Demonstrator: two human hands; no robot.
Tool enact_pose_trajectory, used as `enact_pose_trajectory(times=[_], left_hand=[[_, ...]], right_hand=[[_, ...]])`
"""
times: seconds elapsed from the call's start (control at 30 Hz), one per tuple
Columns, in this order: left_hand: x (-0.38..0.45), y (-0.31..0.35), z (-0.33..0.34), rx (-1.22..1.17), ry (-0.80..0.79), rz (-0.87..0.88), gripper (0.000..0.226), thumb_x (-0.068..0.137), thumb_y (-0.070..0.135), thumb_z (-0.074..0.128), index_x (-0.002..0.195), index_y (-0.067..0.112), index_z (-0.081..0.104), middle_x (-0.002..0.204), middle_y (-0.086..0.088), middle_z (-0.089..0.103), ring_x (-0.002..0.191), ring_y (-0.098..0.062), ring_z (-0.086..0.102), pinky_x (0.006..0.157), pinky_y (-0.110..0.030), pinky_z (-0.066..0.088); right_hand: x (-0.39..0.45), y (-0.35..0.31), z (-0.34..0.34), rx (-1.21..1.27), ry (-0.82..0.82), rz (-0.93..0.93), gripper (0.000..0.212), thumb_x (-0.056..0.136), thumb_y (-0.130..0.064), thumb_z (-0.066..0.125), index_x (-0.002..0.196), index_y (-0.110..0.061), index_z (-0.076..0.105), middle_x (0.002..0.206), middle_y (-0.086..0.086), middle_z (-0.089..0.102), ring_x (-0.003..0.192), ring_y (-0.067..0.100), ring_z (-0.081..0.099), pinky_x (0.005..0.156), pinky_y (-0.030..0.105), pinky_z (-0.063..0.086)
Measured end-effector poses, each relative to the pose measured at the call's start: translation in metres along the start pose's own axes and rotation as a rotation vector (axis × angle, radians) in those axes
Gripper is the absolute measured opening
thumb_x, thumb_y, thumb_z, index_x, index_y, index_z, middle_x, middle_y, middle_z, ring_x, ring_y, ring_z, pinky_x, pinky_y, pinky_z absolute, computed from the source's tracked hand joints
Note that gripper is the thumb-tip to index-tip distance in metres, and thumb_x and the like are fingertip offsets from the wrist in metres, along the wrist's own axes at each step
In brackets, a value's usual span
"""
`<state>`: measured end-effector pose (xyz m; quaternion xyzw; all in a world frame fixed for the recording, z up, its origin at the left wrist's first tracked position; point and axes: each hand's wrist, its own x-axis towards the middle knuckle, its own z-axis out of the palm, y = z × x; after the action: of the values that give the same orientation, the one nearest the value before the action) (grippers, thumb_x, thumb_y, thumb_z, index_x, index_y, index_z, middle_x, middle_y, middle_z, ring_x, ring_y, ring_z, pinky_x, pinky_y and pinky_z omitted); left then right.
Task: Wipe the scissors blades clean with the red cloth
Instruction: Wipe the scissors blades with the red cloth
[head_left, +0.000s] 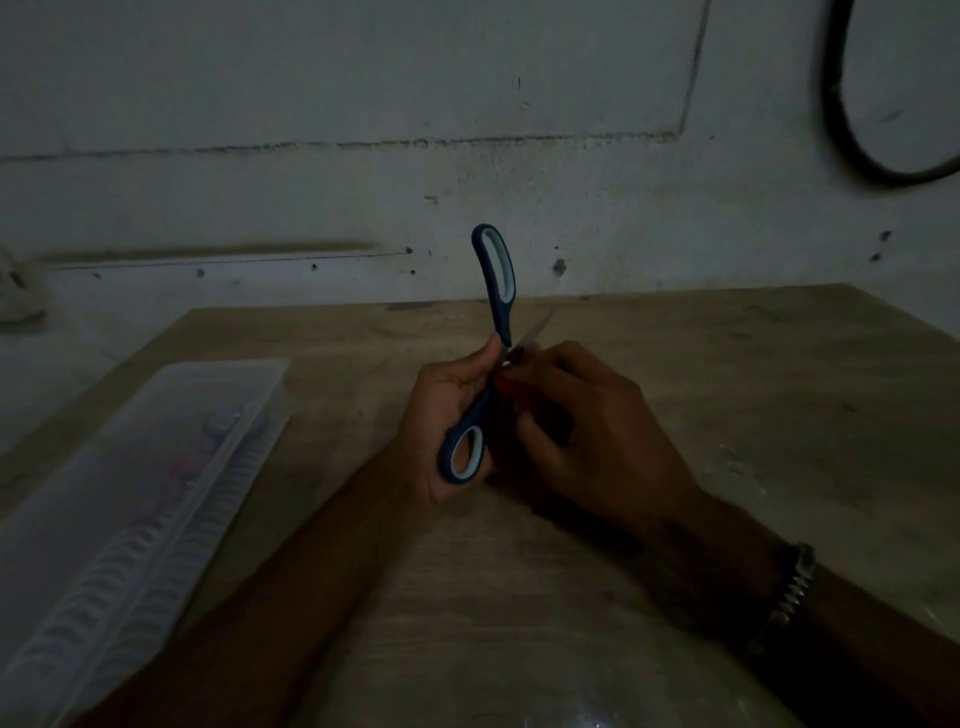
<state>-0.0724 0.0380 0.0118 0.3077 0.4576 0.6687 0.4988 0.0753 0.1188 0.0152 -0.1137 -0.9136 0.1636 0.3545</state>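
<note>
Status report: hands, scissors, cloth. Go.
Left hand grips scissors, wide open, above table. Right hand pinches near the pivot; red cloth barely visible. Plastic box left, clear of work.

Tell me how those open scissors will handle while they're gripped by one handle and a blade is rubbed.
The scissors are spread wide, one handle loop up, so the loose half may swing on the pivot. The left hand grips only the lower loop, so pressure from the right hand could twist them. The bare blade tip looks stiff and sharp; probably unforgiving to fingers.
</note>
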Motion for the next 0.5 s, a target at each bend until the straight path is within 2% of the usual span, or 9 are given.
enact_pose_trajectory(times=[0.07, 0.13, 0.23, 0.33, 0.4, 0.47, 0.5], left_hand=[[-0.001, 0.003, -0.004, -0.025, 0.002, -0.021, 0.028, 0.096, 0.035, 0.052, 0.103, 0.009, 0.060, 0.095, -0.009, 0.063, 0.064, -0.010, 0.071, 0.053, -0.022, 0.057], [0.003, 0.003, -0.013, -0.003, 0.041, -0.013, 0.042, 0.088, 0.043, 0.065, 0.113, 0.008, 0.060, 0.105, -0.014, 0.061, 0.077, -0.017, 0.067, 0.060, -0.025, 0.059], [0.003, 0.004, -0.013, -0.014, 0.080, -0.011, 0.047, 0.087, 0.042, 0.066, 0.119, 0.009, 0.057, 0.113, -0.014, 0.060, 0.083, -0.018, 0.065, 0.065, -0.026, 0.060], [0.003, 0.005, -0.010, -0.046, -0.006, -0.043, 0.036, 0.079, 0.036, 0.066, 0.105, 0.012, 0.061, 0.101, -0.007, 0.064, 0.076, -0.012, 0.069, 0.063, -0.023, 0.060], [0.007, 0.002, -0.007, -0.009, -0.033, -0.022, 0.026, 0.082, 0.031, 0.065, 0.104, 0.017, 0.062, 0.102, -0.004, 0.064, 0.086, -0.013, 0.064, 0.074, -0.024, 0.057], [0.005, 0.001, -0.005, -0.024, -0.019, 0.001, 0.027, 0.082, 0.032, 0.060, 0.104, 0.017, 0.062, 0.103, -0.005, 0.064, 0.091, -0.015, 0.061, 0.079, -0.027, 0.054], [0.004, 0.001, -0.006, -0.043, -0.003, -0.010, 0.029, 0.082, 0.034, 0.066, 0.104, 0.015, 0.062, 0.104, -0.006, 0.065, 0.091, -0.017, 0.062, 0.078, -0.027, 0.056]], right_hand=[[-0.005, -0.011, 0.006, 0.040, -0.096, -0.102, 0.040, 0.098, -0.026, 0.061, 0.137, -0.021, 0.066, 0.135, -0.003, 0.060, 0.116, 0.009, 0.059, 0.098, 0.028, 0.055], [-0.011, -0.023, 0.014, 0.046, -0.188, -0.235, 0.040, 0.099, -0.024, 0.064, 0.138, -0.017, 0.066, 0.134, -0.001, 0.061, 0.116, 0.009, 0.059, 0.095, 0.019, 0.051], [-0.010, -0.025, 0.015, -0.014, -0.214, -0.313, 0.038, 0.099, -0.025, 0.062, 0.135, -0.015, 0.069, 0.129, 0.001, 0.062, 0.110, 0.010, 0.059, 0.087, 0.014, 0.046], [-0.002, -0.015, 0.010, -0.042, -0.071, -0.149, 0.037, 0.098, -0.028, 0.060, 0.133, -0.019, 0.068, 0.131, 0.000, 0.062, 0.113, 0.011, 0.059, 0.093, 0.026, 0.055], [0.000, -0.012, 0.010, -0.080, 0.055, -0.035, 0.041, 0.096, -0.026, 0.058, 0.134, -0.015, 0.067, 0.128, 0.005, 0.063, 0.110, 0.017, 0.062, 0.090, 0.035, 0.059], [-0.004, -0.018, 0.014, -0.093, 0.066, -0.023, 0.044, 0.094, -0.024, 0.057, 0.134, -0.010, 0.067, 0.127, 0.010, 0.065, 0.110, 0.022, 0.064, 0.089, 0.039, 0.060], [-0.007, -0.022, 0.016, -0.083, 0.023, -0.055, 0.045, 0.093, -0.023, 0.057, 0.135, -0.009, 0.067, 0.129, 0.010, 0.064, 0.113, 0.023, 0.063, 0.091, 0.038, 0.060]])
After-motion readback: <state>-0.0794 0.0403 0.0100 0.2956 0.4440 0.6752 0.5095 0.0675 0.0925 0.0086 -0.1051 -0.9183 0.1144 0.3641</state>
